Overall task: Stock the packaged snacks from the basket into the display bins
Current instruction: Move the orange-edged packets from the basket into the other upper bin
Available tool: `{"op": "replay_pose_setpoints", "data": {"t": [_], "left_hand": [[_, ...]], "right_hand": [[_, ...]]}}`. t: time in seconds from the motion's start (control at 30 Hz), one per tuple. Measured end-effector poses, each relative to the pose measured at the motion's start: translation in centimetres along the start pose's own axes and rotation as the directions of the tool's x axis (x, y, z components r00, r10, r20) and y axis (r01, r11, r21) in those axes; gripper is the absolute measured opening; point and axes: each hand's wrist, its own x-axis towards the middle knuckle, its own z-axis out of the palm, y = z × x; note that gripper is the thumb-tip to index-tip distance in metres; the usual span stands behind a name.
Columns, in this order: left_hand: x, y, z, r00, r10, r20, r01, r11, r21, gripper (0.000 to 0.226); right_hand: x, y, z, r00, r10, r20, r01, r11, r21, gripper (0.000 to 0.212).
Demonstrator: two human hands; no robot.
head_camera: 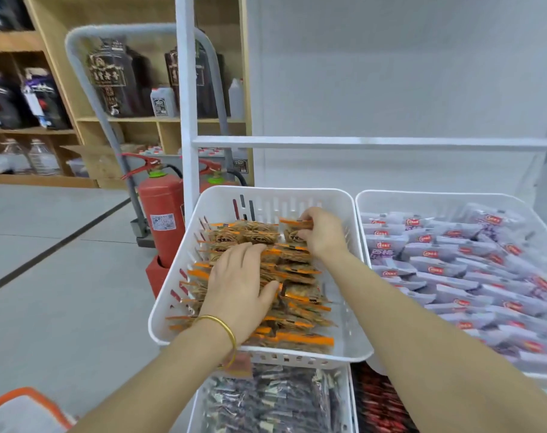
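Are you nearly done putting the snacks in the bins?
Looks close. Done: the purple packets fill their bin, and the orange packets nearly fill the white bin. In hand: the left hand presses on the rows while the right hand pinches one packet at the far end. Left: a gap at that far end, and the basket in the corner, whose contents are hard to see.
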Motion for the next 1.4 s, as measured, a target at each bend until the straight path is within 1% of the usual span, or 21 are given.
{"op": "replay_pose_setpoints", "data": {"t": [0.13, 0.2, 0.27, 0.3, 0.37, 0.4, 0.47, 0.5, 0.57, 0.63, 0.67, 0.7, 0.77, 0.83, 0.9, 1.0, 1.07, 1.17, 1.27, 1.33, 1.4], "left_hand": [[0.0, 0.0, 0.1, 1.0, 0.004, -0.012, -0.005, 1.0, -0.01, 0.059], [-0.1, 0.0, 0.1, 1.0, 0.007, -0.014, -0.007, 1.0, -0.009, 0.059], [-0.1, 0.0, 0.1, 1.0, 0.006, -0.016, -0.006, 1.0, -0.017, 0.059], [-0.1, 0.0, 0.1, 1.0, 0.004, -0.018, -0.004, 1.0, -0.024, 0.059], [0.0, -0.1, 0.1, 1.0, 0.002, -0.029, -0.003, 0.999, -0.039, 0.058], [0.0, -0.1, 0.1, 0.999, 0.0, -0.037, -0.001, 0.999, -0.046, 0.058], [0.0, -0.2, 0.1, 0.999, 0.0, -0.047, -0.002, 0.999, -0.052, 0.058], [0.0, -0.2, 0.0, 0.999, 0.001, -0.045, -0.003, 0.999, -0.052, 0.058], [0.0, -0.2, -0.3, 0.999, 0.005, -0.036, -0.007, 0.999, -0.049, 0.058], [-0.3, -0.3, -1.1, 0.999, 0.008, -0.042, -0.011, 0.997, -0.079, 0.058], [-0.8, -0.4, -1.8, 0.998, 0.013, -0.062, -0.02, 0.994, -0.107, 0.057], [-1.6, -0.6, -2.6, 0.996, 0.018, -0.086, -0.029, 0.991, -0.134, 0.056], [-4.1, -1.5, -4.6, 0.99, 0.034, -0.134, -0.057, 0.983, -0.174, 0.053], [-8.3, -3.0, -6.8, 0.991, 0.045, -0.123, -0.069, 0.978, -0.199, 0.052], [-13.7, -5.3, -8.7, 0.999, 0.019, -0.051, -0.027, 0.985, -0.168, 0.055], [-22.3, -10.2, -11.3, 0.986, -0.149, 0.077, 0.153, 0.987, -0.049, 0.058], [-27.6, -13.5, -13.3, 0.952, -0.294, 0.086, 0.29, 0.956, 0.048, 0.06], [-33.2, -17.4, -15.9, 0.817, -0.575, 0.04, 0.565, 0.813, 0.142, 0.053], [-36.2, -20.0, -16.7, 0.714, -0.696, 0.079, 0.668, 0.711, 0.219, 0.051], [-37.5, -21.5, -16.5, 0.707, -0.701, 0.089, 0.663, 0.702, 0.261, 0.052], [-38.4, -22.5, -16.1, 0.705, -0.7, 0.114, 0.65, 0.702, 0.292, 0.049]], "right_hand": [[0.2, -0.3, -0.1, 0.991, 0.001, 0.134, 0.004, 0.999, -0.036, 0.026], [-0.2, -0.8, 0.3, 0.982, 0.052, 0.181, -0.07, 0.993, 0.094, 0.033], [-0.7, -1.2, 0.4, 0.972, 0.152, 0.181, -0.2, 0.937, 0.286, 0.04], [-1.0, -1.2, 0.4, 0.966, 0.198, 0.166, -0.247, 0.897, 0.366, 0.038], [-1.5, -1.1, 0.3, 0.959, 0.253, 0.128, -0.283, 0.833, 0.476, 0.024], [-1.9, -1.2, 0.2, 0.955, 0.262, 0.14, -0.296, 0.808, 0.509, 0.027], [-2.4, -1.3, 0.3, 0.947, 0.228, 0.228, -0.315, 0.803, 0.506, 0.057], [-2.5, -1.5, 0.4, 0.94, 0.208, 0.271, -0.319, 0.818, 0.478, 0.066], [-3.0, -2.0, 0.0, 0.936, 0.2, 0.289, -0.318, 0.831, 0.457, 0.071], [-3.7, -2.3, -0.6, 0.954, 0.188, 0.232, -0.277, 0.847, 0.454, 0.07], [-4.4, -2.5, -0.9, 0.975, 0.158, 0.159, -0.212, 0.879, 0.427, 0.067], [-5.2, -2.8, -1.2, 0.993, 0.104, 0.059, -0.119, 0.919, 0.377, 0.063], [-7.5, -4.3, -1.3, 0.985, -0.111, -0.131, 0.141, 0.958, 0.249, 0.05], [-10.6, -6.5, 0.0, 0.919, -0.363, -0.153, 0.385, 0.91, 0.154, 0.048], [-14.5, -8.9, 2.5, 0.837, -0.543, -0.071, 0.547, 0.824, 0.149, 0.053], [-20.9, -12.5, 7.4, 0.7, -0.706, 0.107, 0.675, 0.703, 0.222, 0.055], [-25.3, -14.1, 11.9, 0.615, -0.751, 0.242, 0.689, 0.66, 0.299, 0.059], [-31.7, -14.9, 19.9, 0.486, -0.741, 0.463, 0.667, 0.657, 0.351, 0.062], [-37.0, -13.4, 27.9, 0.359, -0.599, 0.716, 0.58, 0.744, 0.332, 0.05], [-39.5, -11.9, 32.8, 0.336, -0.488, 0.805, 0.465, 0.83, 0.309, 0.047], [-41.3, -11.1, 36.8, 0.35, -0.381, 0.856, 0.325, 0.906, 0.27, 0.042]]}}
